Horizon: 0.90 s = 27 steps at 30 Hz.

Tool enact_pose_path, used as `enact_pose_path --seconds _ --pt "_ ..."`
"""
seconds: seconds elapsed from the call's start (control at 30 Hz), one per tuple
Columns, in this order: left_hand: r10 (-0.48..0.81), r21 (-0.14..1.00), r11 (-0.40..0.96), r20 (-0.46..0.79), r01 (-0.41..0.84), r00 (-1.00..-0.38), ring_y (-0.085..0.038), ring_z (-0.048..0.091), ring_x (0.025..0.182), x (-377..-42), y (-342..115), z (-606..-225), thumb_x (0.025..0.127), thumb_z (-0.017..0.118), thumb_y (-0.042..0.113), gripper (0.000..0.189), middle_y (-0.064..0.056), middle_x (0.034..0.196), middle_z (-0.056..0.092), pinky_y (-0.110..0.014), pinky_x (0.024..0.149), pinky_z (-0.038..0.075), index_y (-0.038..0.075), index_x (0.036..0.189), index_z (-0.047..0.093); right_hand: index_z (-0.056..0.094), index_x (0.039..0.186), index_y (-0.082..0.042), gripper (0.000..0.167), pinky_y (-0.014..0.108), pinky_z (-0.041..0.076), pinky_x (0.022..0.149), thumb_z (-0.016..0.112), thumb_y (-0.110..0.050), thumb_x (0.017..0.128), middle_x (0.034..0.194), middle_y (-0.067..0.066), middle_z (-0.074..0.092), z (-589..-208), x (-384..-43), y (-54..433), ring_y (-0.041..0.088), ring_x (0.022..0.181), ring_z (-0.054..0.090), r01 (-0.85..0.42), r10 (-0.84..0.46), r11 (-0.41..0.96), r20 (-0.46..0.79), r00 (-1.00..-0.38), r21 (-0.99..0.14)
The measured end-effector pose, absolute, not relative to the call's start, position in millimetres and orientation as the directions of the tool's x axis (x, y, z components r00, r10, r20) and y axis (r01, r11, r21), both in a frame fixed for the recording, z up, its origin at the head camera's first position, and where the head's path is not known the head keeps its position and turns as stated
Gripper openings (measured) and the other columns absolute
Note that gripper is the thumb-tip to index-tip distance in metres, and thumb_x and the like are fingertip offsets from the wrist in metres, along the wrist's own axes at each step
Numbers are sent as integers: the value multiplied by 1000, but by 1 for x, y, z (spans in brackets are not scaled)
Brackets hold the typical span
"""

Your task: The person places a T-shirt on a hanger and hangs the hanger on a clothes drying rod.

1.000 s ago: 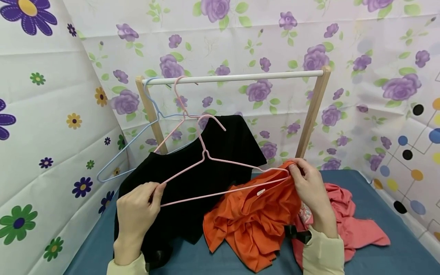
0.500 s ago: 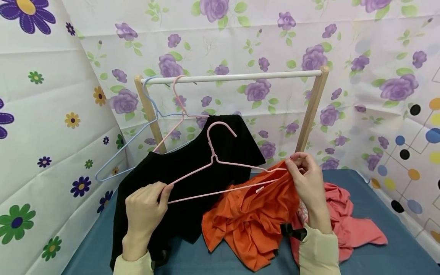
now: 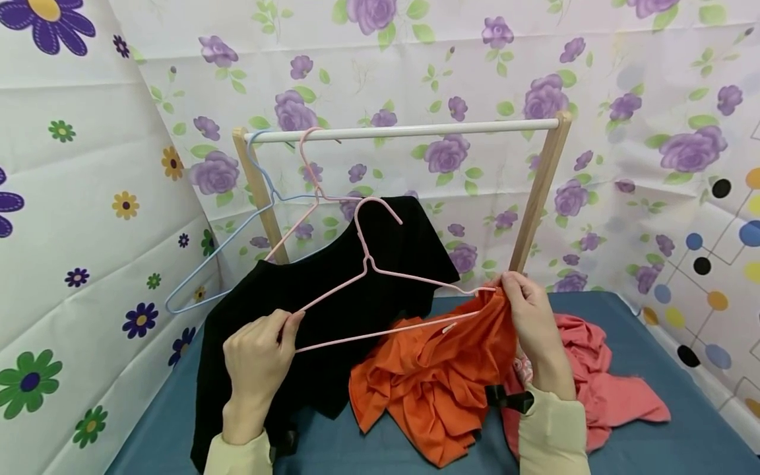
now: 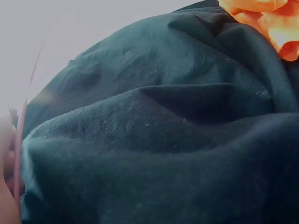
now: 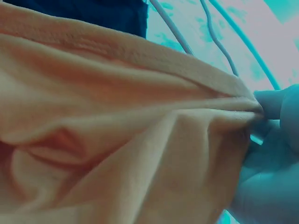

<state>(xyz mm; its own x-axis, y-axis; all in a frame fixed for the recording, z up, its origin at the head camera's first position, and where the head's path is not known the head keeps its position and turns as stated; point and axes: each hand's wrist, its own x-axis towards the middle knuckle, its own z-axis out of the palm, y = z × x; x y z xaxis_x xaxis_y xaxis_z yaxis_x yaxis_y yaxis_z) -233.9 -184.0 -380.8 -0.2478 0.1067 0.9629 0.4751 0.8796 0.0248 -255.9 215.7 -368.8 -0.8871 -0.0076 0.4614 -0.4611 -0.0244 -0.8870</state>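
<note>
A pink clothes hanger [image 3: 386, 270] is held aloft by my left hand [image 3: 259, 359], which grips its left end. My right hand [image 3: 530, 320] pinches the neckline of an orange shirt [image 3: 436, 382] at the hanger's right end. That end of the hanger reaches inside the collar, so its tip is hidden by the cloth. In the right wrist view the fingertips [image 5: 271, 105] hold the gathered hem of the collar. The rest of the orange shirt hangs down in folds onto the table. In the left wrist view a thin stretch of the hanger [image 4: 19, 144] runs beside my fingers.
Behind stands a rack with a white rail [image 3: 415, 132] and wooden posts [image 3: 540, 191]. A blue hanger [image 3: 220, 247] and a second pink hanger [image 3: 309, 168], bearing a black T-shirt [image 3: 338, 284], hang at its left. A coral-pink garment [image 3: 617, 396] lies on the blue tabletop [image 3: 653, 343].
My left hand has shifted right with the pink hanger, and its right end has slid from lying over the orange collar to inside it. The right hand keeps its pinch on the orange shirt.
</note>
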Motion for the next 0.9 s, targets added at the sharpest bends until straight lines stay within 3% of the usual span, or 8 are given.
enact_pose_path --seconds 0.13,0.37,0.5,0.7,0.9 --pt "78 51 889 962 456 -260 -6 23 39 -235 -184 -382 101 49 46 51 5 47 33 -26 37 17 11 65 56 56 120 10 42 25 51 76 45 -28 106 105 9 61 -368 -252 223 16 86 62 -450 -75 -49 452 -889 -892" --pt "58 72 886 963 458 -265 -6 23 40 -236 -182 -384 101 49 47 51 6 47 33 -25 37 16 12 65 56 51 131 2 32 25 49 73 52 -11 103 101 4 67 -371 -248 239 18 83 61 -476 -160 104 457 -875 -873" --pt "54 73 884 965 462 -257 -6 23 39 -237 -183 -385 101 48 47 51 7 47 33 -25 37 16 12 65 56 56 125 2 27 25 50 70 53 -11 102 97 5 68 -372 -251 240 17 81 62 -502 -151 186 481 -864 -844" --pt "59 60 869 973 492 -222 -6 26 38 -238 -183 -386 101 49 46 52 7 47 34 -25 38 17 12 63 55 66 112 -1 16 27 44 56 54 -4 100 81 8 61 -372 -253 237 18 65 55 -585 -155 278 566 -810 -762" --pt "57 43 851 983 523 -173 -8 28 37 -239 -181 -386 101 50 46 52 6 46 35 -25 37 17 12 62 56 66 110 -1 18 28 38 53 53 3 99 76 7 57 -369 -250 237 17 59 48 -641 -223 335 602 -766 -691"
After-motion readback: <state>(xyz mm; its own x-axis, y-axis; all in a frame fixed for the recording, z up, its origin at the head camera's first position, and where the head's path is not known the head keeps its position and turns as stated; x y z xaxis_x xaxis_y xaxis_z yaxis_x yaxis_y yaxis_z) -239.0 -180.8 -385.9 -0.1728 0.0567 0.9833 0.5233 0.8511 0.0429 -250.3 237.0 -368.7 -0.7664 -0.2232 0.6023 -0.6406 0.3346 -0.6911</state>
